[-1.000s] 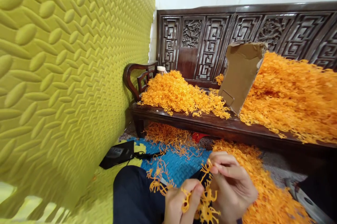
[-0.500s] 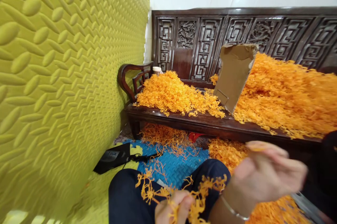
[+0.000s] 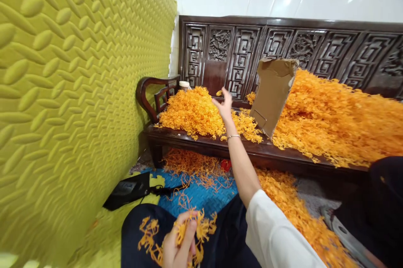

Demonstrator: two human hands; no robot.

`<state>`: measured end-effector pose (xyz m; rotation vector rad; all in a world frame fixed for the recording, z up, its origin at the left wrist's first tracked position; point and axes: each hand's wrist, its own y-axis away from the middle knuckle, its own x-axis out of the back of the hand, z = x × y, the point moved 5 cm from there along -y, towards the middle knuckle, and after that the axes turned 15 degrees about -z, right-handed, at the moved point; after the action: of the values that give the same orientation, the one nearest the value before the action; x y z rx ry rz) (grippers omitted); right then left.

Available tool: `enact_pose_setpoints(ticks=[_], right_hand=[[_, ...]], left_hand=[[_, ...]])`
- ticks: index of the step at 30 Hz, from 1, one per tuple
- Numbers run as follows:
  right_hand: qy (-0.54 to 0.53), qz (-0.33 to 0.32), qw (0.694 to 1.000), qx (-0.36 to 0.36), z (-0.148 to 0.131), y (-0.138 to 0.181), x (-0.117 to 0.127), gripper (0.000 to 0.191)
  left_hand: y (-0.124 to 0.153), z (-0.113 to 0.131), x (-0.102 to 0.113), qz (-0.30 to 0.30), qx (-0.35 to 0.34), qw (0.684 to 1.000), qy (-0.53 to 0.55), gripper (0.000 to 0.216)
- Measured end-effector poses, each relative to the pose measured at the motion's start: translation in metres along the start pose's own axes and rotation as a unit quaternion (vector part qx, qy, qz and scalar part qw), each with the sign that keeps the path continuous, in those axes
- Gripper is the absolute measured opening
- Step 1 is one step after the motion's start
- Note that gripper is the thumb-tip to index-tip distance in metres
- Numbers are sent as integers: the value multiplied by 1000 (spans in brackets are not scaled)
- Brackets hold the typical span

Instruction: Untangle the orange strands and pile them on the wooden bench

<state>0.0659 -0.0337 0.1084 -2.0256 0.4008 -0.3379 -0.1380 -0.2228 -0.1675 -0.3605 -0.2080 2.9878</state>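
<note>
Low in front of my lap, my left hand [image 3: 176, 243] is closed around a bunch of thin orange plastic pieces [image 3: 204, 227] with branching, spidery ends. More of the strand hangs over my knee. My right hand [image 3: 225, 107], a bracelet at its wrist, stretches out over the bench with thumb and fingers apart. A small yellow-orange piece [image 3: 219, 92] is in the air just off its fingertips; it appears loose from the hand. Beneath and left of that hand lies a heap of small orange pieces [image 3: 192, 113] on the bench seat.
A cardboard sheet [image 3: 271, 94] stands on the dark carved bench [image 3: 201, 137], dividing the heap from a larger orange pile [image 3: 343, 121]. Yellow foam matting [image 3: 78, 71] rises at left. Stringy orange scraps [image 3: 201, 167] and a black pouch [image 3: 127, 190] lie on the floor.
My right hand has moved from near my lap up and left, out over the smaller heap, and its fingers have spread. The left hand still holds its bunch, slightly further left.
</note>
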Motion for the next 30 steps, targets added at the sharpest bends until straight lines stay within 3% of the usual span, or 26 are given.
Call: enact_pose_setpoints(ticks=[2, 5, 9, 12, 16, 20, 23, 27, 30], right_hand=[[-18, -60, 995, -77, 41, 24, -23, 31], [-78, -150, 977, -128, 60, 98, -46, 21], [-182, -285, 927, -164, 30, 197, -63, 27], [-235, -337, 893, -186, -5, 241, -64, 29], [-324, -326, 865, -202, -41, 261, -56, 33], [-277, -276, 894, -219, -49, 263, -45, 28], [-228, -291, 901, -228, -47, 266, -41, 28], [-189, -278, 920, -202, -41, 267, -26, 16], [-124, -252, 943, -178, -37, 267, -6, 18]], left_hand=[[-3, 5, 4, 10, -12, 1000, 19, 62], [-14, 11, 13, 3, -38, 999, 19, 59], [-32, 24, 20, -38, -71, 997, -19, 58], [-39, 38, 23, -28, -106, 992, -56, 53], [-40, 49, 21, -15, -146, 984, -102, 43], [-37, 42, 13, -37, -123, 981, -143, 43], [-35, 34, 8, -69, -101, 973, -193, 43], [-35, 25, 2, -113, -80, 966, -218, 41], [-34, 18, -10, -170, -82, 956, -225, 42]])
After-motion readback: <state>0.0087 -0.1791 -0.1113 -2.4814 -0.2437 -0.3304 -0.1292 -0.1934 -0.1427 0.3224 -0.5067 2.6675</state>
